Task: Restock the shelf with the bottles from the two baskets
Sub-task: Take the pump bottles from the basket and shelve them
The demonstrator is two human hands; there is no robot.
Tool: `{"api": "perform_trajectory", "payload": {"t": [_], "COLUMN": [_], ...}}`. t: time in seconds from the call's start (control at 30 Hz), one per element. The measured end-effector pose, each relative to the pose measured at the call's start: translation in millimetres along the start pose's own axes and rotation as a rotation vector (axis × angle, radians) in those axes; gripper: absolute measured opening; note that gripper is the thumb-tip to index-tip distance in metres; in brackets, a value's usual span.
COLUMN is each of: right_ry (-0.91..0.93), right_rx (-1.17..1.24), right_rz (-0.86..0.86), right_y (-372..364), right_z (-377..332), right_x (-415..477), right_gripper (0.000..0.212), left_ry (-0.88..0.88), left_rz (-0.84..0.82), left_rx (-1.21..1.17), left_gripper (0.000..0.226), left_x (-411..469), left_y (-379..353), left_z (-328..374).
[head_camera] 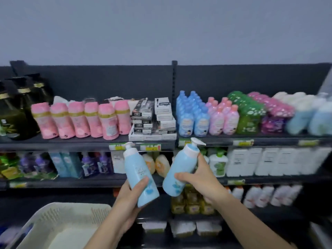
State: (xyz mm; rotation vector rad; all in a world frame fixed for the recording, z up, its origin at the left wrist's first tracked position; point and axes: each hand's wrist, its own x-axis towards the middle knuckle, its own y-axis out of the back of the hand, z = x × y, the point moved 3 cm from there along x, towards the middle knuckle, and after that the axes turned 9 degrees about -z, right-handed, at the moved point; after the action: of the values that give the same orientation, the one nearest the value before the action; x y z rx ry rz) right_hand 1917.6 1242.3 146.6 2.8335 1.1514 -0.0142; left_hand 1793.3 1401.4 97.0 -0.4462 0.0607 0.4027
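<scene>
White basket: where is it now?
Head view, bottom-left corner: the white basket sits below and left of the left hand, which grips a blue pump bottle.

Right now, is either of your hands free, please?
No, the left hand grips one blue pump bottle and the right hand grips a second blue pump bottle.

Left bottle (139,168), right bottle (179,167): light blue, white pumps, tilted, before shelf (71,143).
</scene>
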Motion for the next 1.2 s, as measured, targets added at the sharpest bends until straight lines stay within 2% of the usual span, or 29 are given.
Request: {"api": "perform_trajectory", "payload": {"t": [0.07,0.1,0.17,0.27,0.43,0.63,0.73,0.9,1.2], "right_ry": [0.007,0.014,0.017,0.024,0.04,0.11,0.167,0.178,0.145], "right_rx": [0.028,0.037,0.045,0.045,0.036,0.01,-0.001,-0.044,-0.111], "right_rz": [0.097,0.137,0.201,0.281,0.399,0.585,0.692,0.872,1.057], "right_y": [39.3,58.6,98.9,162.1,266.7,381.3,429.6,506.8,617.6], "right_z": [0.2,0.0,-0.8,-3.4,-3.1,-0.9,-0.4,11.0,25.7], "right_x": [-10.3,-15.3,-25.0,-39.0,-67.0,-101.7,-119.5,-143.8,-129.9], "right_gripper": [0.07,0.069,0.071,0.077,0.067,0.062,0.064,0.065,0.065], "left_ry": [-0.017,-0.038,-0.074,-0.132,-0.277,-0.361,-0.404,-0.444,-0.547], "left_rz": [-0.054,-0.071,-0.103,-0.122,-0.191,-0.334,-0.385,-0.443,-0.567], "left_rx": [0.109,0.145,0.203,0.269,0.357,0.398,0.4,0.438,0.561], "left_gripper": [0.096,0.096,0.09,0.065,0.052,0.068,0.056,0.066,0.072], "left_x": [17.8,26.6,44.1,68.2,100.8,132.4,146.6,177.2,255.3], "left_y": [-37.5,-56.8,-98.7,-161.5,-269.2,-391.2,-443.2,-508.8,-610.4], "left_z": [-1.3,-2.9,-7.1,-16.2,-31.5,-52.1,-62.2,-84.2,-126.0]}}
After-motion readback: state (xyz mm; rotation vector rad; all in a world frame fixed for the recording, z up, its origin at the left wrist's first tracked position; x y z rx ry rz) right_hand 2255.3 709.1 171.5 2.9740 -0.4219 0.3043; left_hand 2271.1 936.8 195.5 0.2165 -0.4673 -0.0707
